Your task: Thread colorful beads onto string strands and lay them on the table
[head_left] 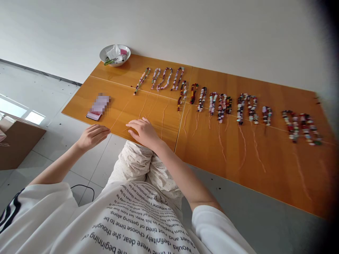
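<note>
My left hand (94, 136) is at the table's front edge, below the phone, its fingers pressed together; a thin pale thread (119, 118) runs over the wood near its fingertips. Whether the fingers pinch the thread is too small to tell. My right hand (143, 131) rests over the table's edge, palm down, thumb and fingers apart, with nothing visible in it. Beyond it, strands of multicoloured beads (164, 79) lie in a row on the orange-brown wooden table (169, 141), several with loose pinkish strings trailing toward the front edge.
A phone (97, 107), partly blurred out, lies at the table's left. At the back left corner stands a white bowl (127, 58) holding plastic wrapping and small items. A cardboard box (21, 141) is on the floor at left.
</note>
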`<state>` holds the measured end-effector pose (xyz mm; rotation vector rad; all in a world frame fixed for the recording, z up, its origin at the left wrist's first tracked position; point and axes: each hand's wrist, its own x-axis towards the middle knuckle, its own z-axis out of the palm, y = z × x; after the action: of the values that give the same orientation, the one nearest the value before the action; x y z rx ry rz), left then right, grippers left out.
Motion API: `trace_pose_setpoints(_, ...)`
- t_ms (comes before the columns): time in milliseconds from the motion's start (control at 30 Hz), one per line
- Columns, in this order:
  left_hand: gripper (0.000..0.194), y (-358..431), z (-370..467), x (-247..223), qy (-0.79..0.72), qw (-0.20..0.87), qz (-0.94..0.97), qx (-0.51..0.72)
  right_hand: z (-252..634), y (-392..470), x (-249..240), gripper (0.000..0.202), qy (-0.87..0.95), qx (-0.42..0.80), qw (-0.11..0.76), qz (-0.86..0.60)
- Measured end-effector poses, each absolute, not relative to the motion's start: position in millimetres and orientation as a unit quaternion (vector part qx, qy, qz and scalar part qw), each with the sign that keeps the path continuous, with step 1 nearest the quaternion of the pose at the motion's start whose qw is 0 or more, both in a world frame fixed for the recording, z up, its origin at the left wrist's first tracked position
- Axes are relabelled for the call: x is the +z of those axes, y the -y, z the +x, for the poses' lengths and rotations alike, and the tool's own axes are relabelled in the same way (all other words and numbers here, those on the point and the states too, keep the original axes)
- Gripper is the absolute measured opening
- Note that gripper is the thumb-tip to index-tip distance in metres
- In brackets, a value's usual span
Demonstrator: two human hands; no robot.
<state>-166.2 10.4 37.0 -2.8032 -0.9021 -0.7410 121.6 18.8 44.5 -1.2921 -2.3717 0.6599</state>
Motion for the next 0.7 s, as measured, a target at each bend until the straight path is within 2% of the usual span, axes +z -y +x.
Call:
trace_pose_setpoints(400, 0.024, -11, -145, 83, 0.232, 0.092, -0.92, -0.303, 123, -129, 27, 0.041, 0.765, 0.187, 0.2, -0.582)
trace_pose_setpoints(700, 0.022, -24, -132, 111, 0.229, 0.099, -0.913, -0.323, 108, -127, 45, 0.02, 0.831, 0.17, 0.225, -0.479)
